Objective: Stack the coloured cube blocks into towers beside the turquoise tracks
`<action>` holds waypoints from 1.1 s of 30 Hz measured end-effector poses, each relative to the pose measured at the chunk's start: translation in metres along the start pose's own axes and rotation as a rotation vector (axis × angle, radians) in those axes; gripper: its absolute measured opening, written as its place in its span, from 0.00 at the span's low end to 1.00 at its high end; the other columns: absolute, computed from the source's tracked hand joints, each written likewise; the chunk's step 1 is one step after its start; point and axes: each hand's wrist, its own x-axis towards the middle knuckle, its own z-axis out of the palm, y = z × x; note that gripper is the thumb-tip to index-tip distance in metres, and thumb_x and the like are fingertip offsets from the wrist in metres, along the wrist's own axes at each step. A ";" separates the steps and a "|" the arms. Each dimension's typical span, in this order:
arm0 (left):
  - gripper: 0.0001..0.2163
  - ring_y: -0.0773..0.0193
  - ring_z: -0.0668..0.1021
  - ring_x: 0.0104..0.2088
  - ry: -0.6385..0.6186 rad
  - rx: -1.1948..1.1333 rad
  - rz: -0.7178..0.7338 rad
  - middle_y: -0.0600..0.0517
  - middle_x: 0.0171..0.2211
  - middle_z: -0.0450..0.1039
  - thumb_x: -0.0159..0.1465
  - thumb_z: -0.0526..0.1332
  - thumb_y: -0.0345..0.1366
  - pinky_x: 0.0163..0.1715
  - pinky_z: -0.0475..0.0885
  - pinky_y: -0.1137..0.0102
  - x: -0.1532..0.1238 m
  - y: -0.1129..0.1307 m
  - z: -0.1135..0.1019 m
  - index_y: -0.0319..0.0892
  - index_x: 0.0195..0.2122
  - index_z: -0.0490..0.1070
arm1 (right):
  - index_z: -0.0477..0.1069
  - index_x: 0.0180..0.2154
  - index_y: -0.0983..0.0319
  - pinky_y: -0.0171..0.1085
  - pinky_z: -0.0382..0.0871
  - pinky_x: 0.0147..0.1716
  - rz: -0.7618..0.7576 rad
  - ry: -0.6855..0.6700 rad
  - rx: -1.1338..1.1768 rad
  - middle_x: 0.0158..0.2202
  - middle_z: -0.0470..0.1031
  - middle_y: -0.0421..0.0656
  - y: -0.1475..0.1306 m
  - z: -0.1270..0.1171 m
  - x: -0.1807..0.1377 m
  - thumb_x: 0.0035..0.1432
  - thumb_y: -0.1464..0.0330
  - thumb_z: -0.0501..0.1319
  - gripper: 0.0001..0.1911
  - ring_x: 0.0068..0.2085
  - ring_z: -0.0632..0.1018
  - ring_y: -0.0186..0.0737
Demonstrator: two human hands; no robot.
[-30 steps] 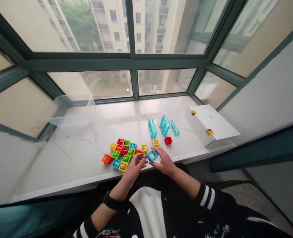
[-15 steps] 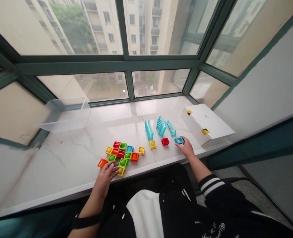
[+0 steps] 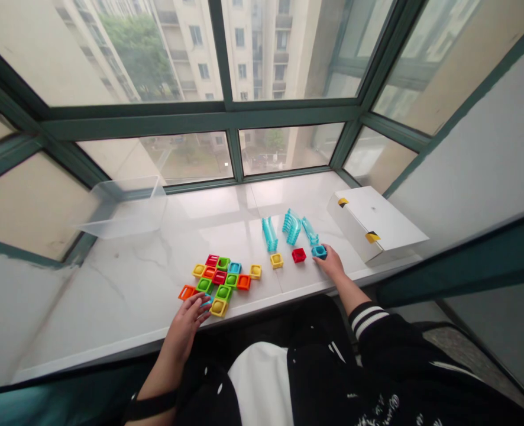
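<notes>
A cluster of coloured square blocks (image 3: 220, 278) lies joined on the white marble sill (image 3: 155, 278). My left hand (image 3: 186, 322) rests at the cluster's near edge, fingers spread over a blue block and beside a yellow one. My right hand (image 3: 332, 264) is far to the right, its fingers closed on a blue square block (image 3: 319, 251) set down on the sill. A red block (image 3: 298, 255) and a yellow block (image 3: 277, 260) stand loose to the left of the blue block. Three turquoise ribbed track pieces (image 3: 291, 228) lie just behind them.
A clear plastic tub (image 3: 124, 207) sits at the back left of the sill. At the right end lies a white cardboard box (image 3: 375, 222) with yellow-black tape tabs. Window frames border the sill behind. My lap, in dark clothing, is below the front edge.
My right hand carried the blue block from beside the cluster out to the right, next to the red block. My left hand dropped to the cluster's near edge.
</notes>
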 end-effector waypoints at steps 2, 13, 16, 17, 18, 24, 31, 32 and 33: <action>0.16 0.56 0.85 0.43 0.003 -0.003 -0.006 0.43 0.47 0.82 0.59 0.73 0.38 0.41 0.82 0.65 0.000 0.000 0.002 0.41 0.48 0.78 | 0.68 0.60 0.61 0.54 0.70 0.60 -0.002 0.012 0.003 0.57 0.76 0.56 -0.002 -0.002 -0.001 0.48 0.59 0.71 0.38 0.57 0.78 0.57; 0.15 0.56 0.85 0.43 0.012 -0.003 -0.029 0.43 0.47 0.82 0.61 0.72 0.37 0.40 0.81 0.65 -0.002 -0.002 0.011 0.40 0.47 0.77 | 0.73 0.58 0.59 0.52 0.68 0.61 -0.456 -0.039 -0.072 0.54 0.75 0.52 -0.087 -0.016 -0.035 0.65 0.62 0.62 0.22 0.57 0.74 0.55; 0.15 0.56 0.85 0.43 0.006 0.007 -0.040 0.43 0.47 0.82 0.61 0.71 0.37 0.41 0.81 0.65 -0.003 -0.002 0.014 0.41 0.48 0.76 | 0.74 0.59 0.59 0.52 0.68 0.60 -0.405 -0.109 -0.124 0.56 0.73 0.53 -0.098 0.000 -0.035 0.63 0.65 0.64 0.22 0.56 0.74 0.54; 0.15 0.55 0.85 0.43 0.005 0.012 -0.041 0.42 0.48 0.82 0.61 0.71 0.38 0.41 0.81 0.65 -0.003 -0.002 0.015 0.41 0.48 0.76 | 0.74 0.59 0.60 0.52 0.68 0.60 -0.374 -0.112 -0.152 0.56 0.73 0.53 -0.098 0.006 -0.034 0.63 0.66 0.64 0.22 0.56 0.74 0.54; 0.15 0.55 0.85 0.43 0.008 0.017 -0.043 0.42 0.48 0.82 0.61 0.71 0.38 0.41 0.81 0.64 -0.004 -0.002 0.015 0.41 0.48 0.76 | 0.75 0.58 0.60 0.52 0.68 0.60 -0.345 -0.112 -0.180 0.56 0.72 0.54 -0.098 0.011 -0.033 0.63 0.67 0.64 0.22 0.55 0.74 0.55; 0.17 0.55 0.85 0.44 -0.009 0.011 -0.032 0.42 0.48 0.82 0.61 0.72 0.40 0.42 0.81 0.65 -0.006 -0.005 0.010 0.41 0.49 0.76 | 0.78 0.55 0.59 0.50 0.68 0.60 -0.279 -0.109 -0.234 0.56 0.71 0.53 -0.090 0.024 -0.029 0.62 0.69 0.64 0.19 0.55 0.74 0.53; 0.19 0.56 0.85 0.44 -0.033 -0.003 -0.036 0.43 0.48 0.82 0.60 0.73 0.41 0.41 0.81 0.66 0.000 -0.012 0.010 0.41 0.49 0.76 | 0.79 0.55 0.59 0.49 0.68 0.60 -0.276 -0.126 -0.213 0.55 0.71 0.52 -0.093 0.024 -0.032 0.62 0.69 0.65 0.19 0.55 0.74 0.53; 0.19 0.56 0.85 0.44 -0.037 -0.003 -0.038 0.43 0.48 0.82 0.60 0.73 0.41 0.41 0.81 0.66 0.000 -0.012 0.011 0.41 0.50 0.76 | 0.78 0.55 0.59 0.49 0.68 0.60 -0.275 -0.126 -0.212 0.55 0.71 0.52 -0.094 0.024 -0.033 0.62 0.69 0.65 0.19 0.56 0.74 0.53; 0.19 0.56 0.85 0.43 -0.036 -0.003 -0.042 0.43 0.47 0.82 0.60 0.73 0.41 0.41 0.81 0.66 0.000 -0.012 0.012 0.41 0.50 0.76 | 0.78 0.55 0.59 0.49 0.68 0.60 -0.274 -0.128 -0.212 0.55 0.71 0.52 -0.095 0.024 -0.033 0.62 0.69 0.65 0.19 0.56 0.74 0.53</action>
